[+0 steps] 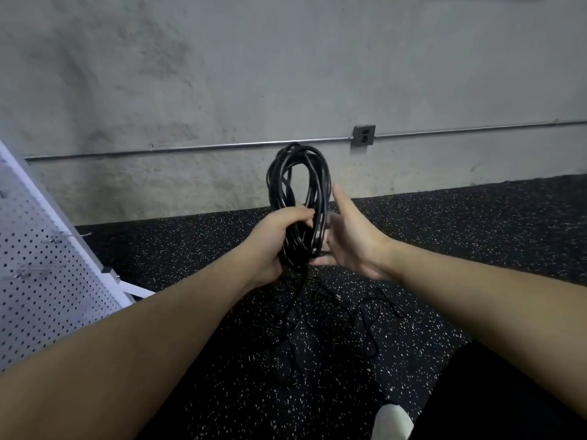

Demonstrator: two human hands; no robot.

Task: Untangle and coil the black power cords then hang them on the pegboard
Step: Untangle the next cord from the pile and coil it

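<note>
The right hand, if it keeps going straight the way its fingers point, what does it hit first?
Probably the coiled black cord gripped by the left hand. The right hand is open beside it, fingers angled toward the loops, though depth is unclear.

arms: both bare, without sleeves in view
leg: black trousers (495, 395)
foot: white sock (392, 422)

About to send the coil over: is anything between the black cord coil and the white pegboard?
Nothing visible. The left hand holds the black cord coil; only bare speckled floor separates it from the white pegboard.
</note>
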